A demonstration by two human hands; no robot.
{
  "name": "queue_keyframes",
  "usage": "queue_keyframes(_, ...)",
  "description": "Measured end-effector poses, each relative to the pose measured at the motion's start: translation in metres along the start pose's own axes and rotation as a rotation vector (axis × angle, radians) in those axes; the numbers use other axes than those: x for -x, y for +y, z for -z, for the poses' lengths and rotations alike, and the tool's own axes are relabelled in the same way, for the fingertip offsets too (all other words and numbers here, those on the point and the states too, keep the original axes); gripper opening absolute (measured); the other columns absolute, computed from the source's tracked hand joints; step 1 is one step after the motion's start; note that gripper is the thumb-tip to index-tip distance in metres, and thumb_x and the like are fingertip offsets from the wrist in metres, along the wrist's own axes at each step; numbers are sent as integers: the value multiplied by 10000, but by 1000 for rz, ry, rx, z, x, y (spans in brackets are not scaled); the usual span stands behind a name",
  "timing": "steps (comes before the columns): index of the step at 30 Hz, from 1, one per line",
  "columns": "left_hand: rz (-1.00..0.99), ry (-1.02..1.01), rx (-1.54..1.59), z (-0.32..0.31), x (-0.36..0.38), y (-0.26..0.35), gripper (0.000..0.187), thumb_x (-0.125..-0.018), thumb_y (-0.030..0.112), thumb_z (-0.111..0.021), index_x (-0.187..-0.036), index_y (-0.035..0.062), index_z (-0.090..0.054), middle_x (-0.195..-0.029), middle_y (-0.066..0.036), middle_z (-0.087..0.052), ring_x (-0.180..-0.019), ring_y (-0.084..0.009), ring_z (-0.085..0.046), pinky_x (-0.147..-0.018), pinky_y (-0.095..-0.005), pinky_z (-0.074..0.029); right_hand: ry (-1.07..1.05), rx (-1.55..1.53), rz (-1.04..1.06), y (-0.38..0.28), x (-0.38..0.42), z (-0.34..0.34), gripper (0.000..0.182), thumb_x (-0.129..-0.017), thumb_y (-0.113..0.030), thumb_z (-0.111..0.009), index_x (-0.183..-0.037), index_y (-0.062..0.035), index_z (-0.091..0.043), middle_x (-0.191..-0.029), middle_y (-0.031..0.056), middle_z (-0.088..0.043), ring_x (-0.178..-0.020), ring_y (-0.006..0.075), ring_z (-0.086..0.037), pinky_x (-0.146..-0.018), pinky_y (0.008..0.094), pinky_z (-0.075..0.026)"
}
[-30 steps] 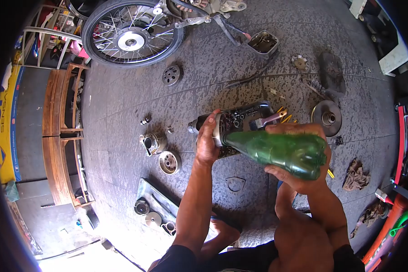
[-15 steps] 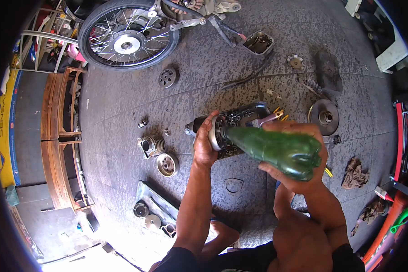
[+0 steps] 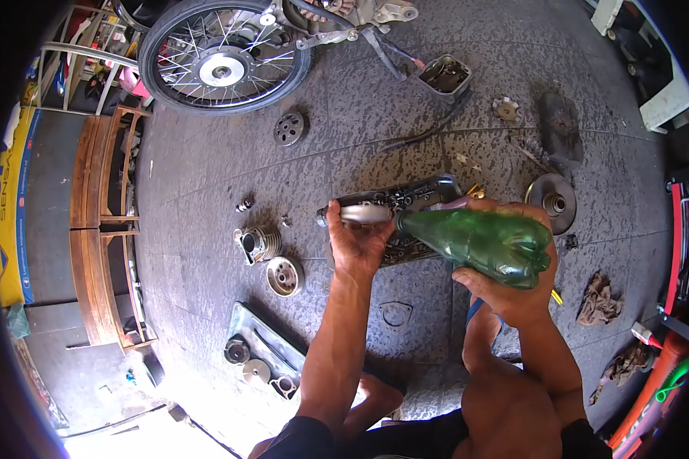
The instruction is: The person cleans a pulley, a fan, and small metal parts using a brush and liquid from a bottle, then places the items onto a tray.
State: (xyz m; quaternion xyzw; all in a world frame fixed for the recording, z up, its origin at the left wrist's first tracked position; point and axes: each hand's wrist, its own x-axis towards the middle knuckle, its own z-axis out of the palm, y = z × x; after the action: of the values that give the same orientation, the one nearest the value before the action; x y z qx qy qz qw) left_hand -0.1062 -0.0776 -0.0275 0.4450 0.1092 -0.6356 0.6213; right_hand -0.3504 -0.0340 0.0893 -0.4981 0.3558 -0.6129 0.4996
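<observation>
1. The right hand (image 3: pixel 513 294) has its grip closed round the fat base of a translucent green plastic bottle (image 3: pixel 482 241), thumb below and fingers over the top; the bottle lies almost level, its neck pointing left.
2. The left hand (image 3: pixel 357 245) is closed on a round, silver-grey metal engine part (image 3: pixel 362 214), held edge-on in front of the bottle's mouth; the two look to be touching there.
3. Both are held above a black, oblong tray of small metal parts (image 3: pixel 409 200), which lies on the grey, speckled tiled floor (image 3: pixel 207 191).
4. Just left of the left hand, on the floor, lie a finned metal cylinder (image 3: pixel 258 242) and a round, cup-shaped metal drum (image 3: pixel 285 275).
5. Right of the bottle sits a dark, disc-shaped pulley (image 3: pixel 553 201); a crumpled brown rag (image 3: pixel 601 294) lies lower down.
6. Well apart, at the top, a spoked motorcycle wheel with a black tyre (image 3: pixel 223 53) rests on the floor, a small round perforated plate (image 3: pixel 289 127) near it.
7. The person's bare knee (image 3: pixel 505 405) shows below the right forearm.
</observation>
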Motion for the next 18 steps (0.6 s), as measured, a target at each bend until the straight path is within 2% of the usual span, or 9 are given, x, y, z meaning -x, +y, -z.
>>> queue_keyframes(3, 71, 62, -30, -8, 11, -3, 910, -803, 717, -652, -1352, 33, -410, -1257, -202, -501, -1062, -363, -551, -908, -567, -513, -68, 139, 58, -2, -1, 5, 714, -676, -7, -886, -1235, -16, -441, -1261, 206, -607, -1190, 284, -607, -1005, 415, -512)
queue_keyframes(4, 58, 54, -99, -6, 11, -4, 960, -785, 755, -641, -1381, 41, -403, -1257, -216, -498, -1117, -379, -539, -962, -559, -478, -68, 140, 58, 0, 0, 4, 714, -676, -7, -886, -1235, -16, -441, -1261, 206, -607, -1190, 284, -607, -1005, 415, -512)
queue_keyframes(8, 58, -6, -104, -2, 12, -7, 968, -787, 747, -644, -1410, 56, -374, -1309, -250, -456, -1143, -402, -538, -988, -583, -481, -30, 29, 138, 6, 0, 3, 712, -679, 5, -882, -1234, -20, -437, -1252, 219, -606, -1187, 304, -606, -1005, 430, -511)
queue_keyframes(11, 88, 57, -107, -8, 13, -8, 1018, -774, 777, -629, -1452, 73, -343, -1342, -242, -439, -1193, -402, -506, -1033, -581, -445, -21, 73, 151, 8, 1, 4, 694, -679, 7, -880, -1218, -19, -443, -1246, 223, -612, -1181, 304, -611, -998, 425, -515)
queue_keyframes(13, 133, 189, -109, -10, 15, -7, 1059, -769, 798, -609, -1478, 70, -312, -1369, -233, -414, -1245, -405, -457, -1065, -567, -416, -6, 120, 162, 7, 2, 4, 681, -679, 5, -881, -1206, -17, -449, -1240, 222, -617, -1172, 298, -619, -991, 416, -519)
queue_keyframes(14, 133, 189, -109, -9, 14, -7, 1059, -769, 798, -609, -1478, 70, -312, -1369, -233, -414, -1245, -405, -457, -1065, -567, -416, -49, 147, 126, 3, 2, 4, 669, -680, 0, -882, -1197, -15, -457, -1233, 220, -623, -1159, 288, -628, -981, 405, -525)
queue_keyframes(16, 110, 34, -80, -8, 14, -9, 1015, -769, 803, -607, -1444, 88, -357, -1280, -175, -445, -1188, -358, -494, -988, -513, -461, -89, 174, 89, 2, 3, 4, 657, -681, -5, -882, -1188, -13, -465, -1226, 218, -629, -1145, 279, -637, -971, 393, -531)
queue_keyframes(18, 137, 105, -68, -11, 16, -8, 984, -779, 807, -588, -1428, 95, -383, -1275, -172, -466, -1172, -348, -509, -965, -503, -481, -25, 141, 77, 6, 4, 3, 648, -683, -18, -886, -1186, -10, -478, -1216, 215, -636, -1127, 263, -648, -955, 377, -539)
